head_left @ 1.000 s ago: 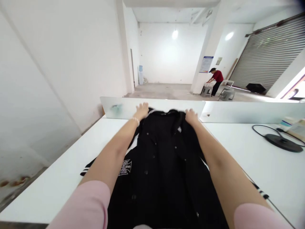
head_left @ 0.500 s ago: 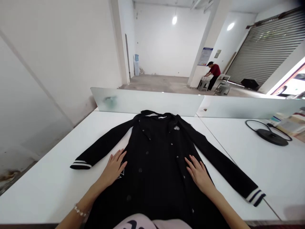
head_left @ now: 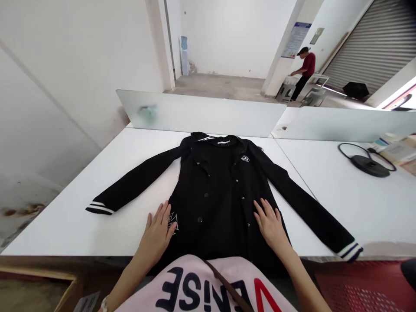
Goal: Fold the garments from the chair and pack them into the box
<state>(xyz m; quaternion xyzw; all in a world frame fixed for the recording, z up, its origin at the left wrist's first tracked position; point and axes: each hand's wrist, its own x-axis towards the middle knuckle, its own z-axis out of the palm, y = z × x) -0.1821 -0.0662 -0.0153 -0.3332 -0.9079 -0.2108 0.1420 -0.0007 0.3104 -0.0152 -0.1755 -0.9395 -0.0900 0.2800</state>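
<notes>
A black button-front jacket (head_left: 221,190) lies spread flat on the white table (head_left: 81,208), collar toward the far side, both sleeves stretched out with white-striped cuffs. My left hand (head_left: 158,234) lies flat with fingers apart on the jacket's lower left front, beside a white cross emblem. My right hand (head_left: 270,225) rests flat and open on the lower right front, near the button line. Neither hand holds anything.
A frosted divider panel (head_left: 201,113) runs along the table's far edge. A black round base with a cable (head_left: 367,164) and some boxes sit at the far right. A person in a red shirt (head_left: 305,69) bends over stools far off. A red surface (head_left: 360,286) lies at the lower right.
My hands drew back from the collar to the jacket's lower front, flat on the cloth. The view has pulled back and tilted down, and my printed shirt now shows.
</notes>
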